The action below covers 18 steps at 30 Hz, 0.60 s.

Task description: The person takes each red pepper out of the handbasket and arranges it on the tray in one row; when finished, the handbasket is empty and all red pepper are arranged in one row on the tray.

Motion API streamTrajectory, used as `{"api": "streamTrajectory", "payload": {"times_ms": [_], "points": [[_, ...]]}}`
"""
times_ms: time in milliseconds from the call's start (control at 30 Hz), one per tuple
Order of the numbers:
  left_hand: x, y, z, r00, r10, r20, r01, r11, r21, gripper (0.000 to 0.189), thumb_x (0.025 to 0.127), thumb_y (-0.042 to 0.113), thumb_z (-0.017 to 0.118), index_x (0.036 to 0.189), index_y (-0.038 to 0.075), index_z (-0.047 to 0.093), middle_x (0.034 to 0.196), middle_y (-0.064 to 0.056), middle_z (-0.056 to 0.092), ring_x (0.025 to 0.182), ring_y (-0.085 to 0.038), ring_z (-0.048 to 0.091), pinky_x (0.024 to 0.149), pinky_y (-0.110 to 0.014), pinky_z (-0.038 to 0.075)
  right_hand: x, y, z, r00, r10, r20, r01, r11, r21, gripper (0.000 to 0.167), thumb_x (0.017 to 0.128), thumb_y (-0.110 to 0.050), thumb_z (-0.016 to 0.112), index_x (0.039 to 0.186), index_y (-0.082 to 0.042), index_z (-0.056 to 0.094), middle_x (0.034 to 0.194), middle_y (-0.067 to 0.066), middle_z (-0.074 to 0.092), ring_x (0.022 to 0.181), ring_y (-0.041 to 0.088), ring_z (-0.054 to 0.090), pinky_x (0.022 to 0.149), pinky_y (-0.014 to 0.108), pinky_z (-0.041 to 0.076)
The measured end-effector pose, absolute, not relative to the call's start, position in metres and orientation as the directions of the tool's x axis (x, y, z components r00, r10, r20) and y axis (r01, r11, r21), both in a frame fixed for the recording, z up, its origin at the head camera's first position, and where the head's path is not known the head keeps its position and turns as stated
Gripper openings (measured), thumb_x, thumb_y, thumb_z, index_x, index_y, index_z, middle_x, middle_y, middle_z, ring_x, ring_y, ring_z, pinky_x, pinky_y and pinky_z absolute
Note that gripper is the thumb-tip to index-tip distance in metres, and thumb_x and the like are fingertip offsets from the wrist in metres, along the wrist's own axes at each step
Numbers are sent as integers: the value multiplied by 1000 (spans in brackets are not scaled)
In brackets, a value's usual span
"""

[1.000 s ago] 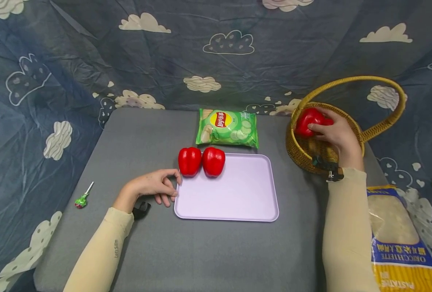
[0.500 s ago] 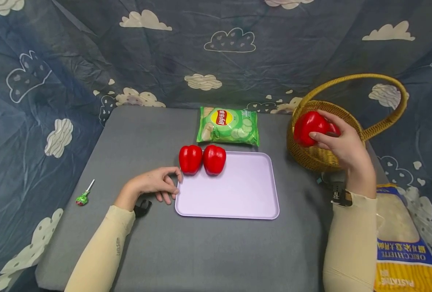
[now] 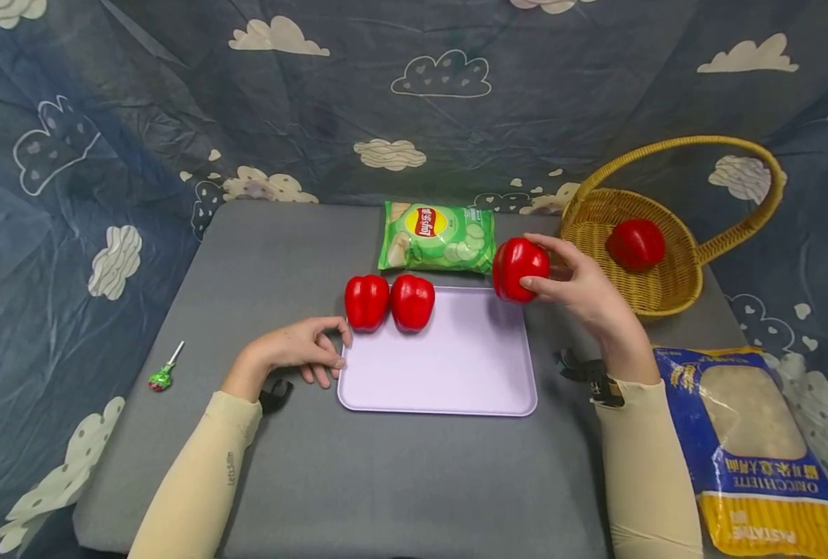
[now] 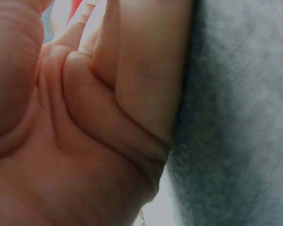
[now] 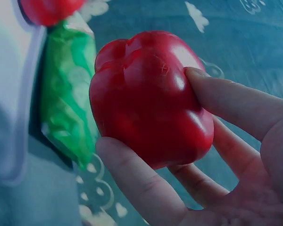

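In the head view, a red bell pepper (image 3: 520, 269) hangs above the right back corner of the lilac tray (image 3: 449, 369). My right hand (image 3: 582, 291) holds it between thumb and fingers; the right wrist view shows this bell pepper (image 5: 151, 99) large, with fingertips on both sides. Two other red bell peppers stand side by side at the tray's left back corner: one left (image 3: 367, 303), one right (image 3: 412, 303). My left hand (image 3: 298, 349) lies at the tray's left rim, loosely bent, thumb and index fingertips by the rim. Its palm fills much of the left wrist view.
A wicker basket (image 3: 673, 291) with a tall handle stands back right, with a red bell pepper (image 3: 635, 244) inside. Behind the tray lies a green chip bag (image 3: 438, 237). An orecchiette pasta bag (image 3: 749, 435) lies far right, a lollipop (image 3: 161, 377) far left.
My right hand has lifted a bell pepper out of the basket and carried it left to the tray's back right corner. The left hand has stayed at the tray's left rim.
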<state>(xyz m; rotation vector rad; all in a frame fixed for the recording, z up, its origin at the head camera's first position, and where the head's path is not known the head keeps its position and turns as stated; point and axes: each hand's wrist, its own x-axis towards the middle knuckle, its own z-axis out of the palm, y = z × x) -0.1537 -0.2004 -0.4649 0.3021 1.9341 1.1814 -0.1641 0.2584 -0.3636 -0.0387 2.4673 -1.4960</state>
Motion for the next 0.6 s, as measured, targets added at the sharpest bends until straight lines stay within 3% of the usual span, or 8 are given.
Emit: {"api": "streamTrajectory", "payload": {"times_ms": [233, 300, 600], "points": [[-154, -200, -465, -626, 577, -524, -203, 529, 824, 35, 98, 17, 75, 124, 10, 54, 87, -10, 80, 68, -22, 78, 55, -29, 55, -168, 230, -381, -946, -224, -232, 100, 481, -871, 71, 97, -18, 76, 160, -23, 45, 166, 15, 35, 144, 47, 45, 107, 56, 54], [-155, -200, -465, -625, 577, -525, -203, 529, 824, 35, 98, 17, 75, 124, 10, 54, 87, -10, 80, 68, -22, 78, 54, -29, 55, -170, 223, -388, -941, -232, -247, 109, 483, -869, 70, 97, -17, 76, 160, -23, 46, 167, 15, 34, 144, 48, 45, 109, 60, 52], [-153, -201, -467, -630, 589, -506, -185, 519, 835, 34, 98, 15, 75, 124, 9, 53, 85, -9, 79, 68, -21, 78, 54, -28, 56, -177, 204, -414, -928, -289, -235, 73, 477, -876, 69, 96, -11, 77, 159, -18, 48, 165, 19, 36, 142, 49, 50, 93, 44, 63]]}}
